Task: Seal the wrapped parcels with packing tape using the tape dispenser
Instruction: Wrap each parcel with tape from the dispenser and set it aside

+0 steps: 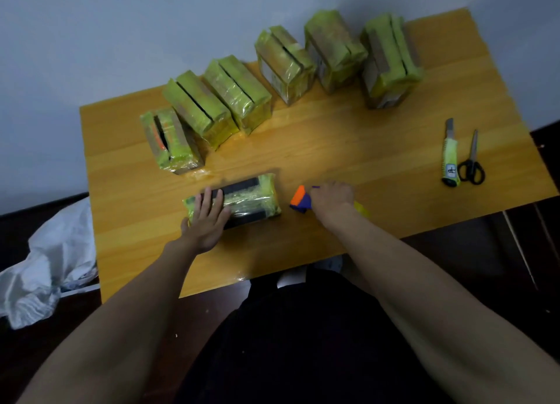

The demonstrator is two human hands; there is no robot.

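A dark parcel [248,199] wrapped in yellow-green tape and clear film lies flat near the table's front edge. My left hand [206,218] presses on its left end with straight fingers. Just right of the parcel, my right hand [331,200] grips the tape dispenser [300,199], whose orange and purple head points left toward the parcel. A bit of yellow shows behind my right wrist. The dispenser's head is a short gap away from the parcel's right end.
Several yellow-green wrapped parcels [239,93] stand in a curved row along the back of the wooden table [348,143]. A utility knife [450,155] and black scissors [472,164] lie at the right. A white bag [48,267] lies on the floor at left.
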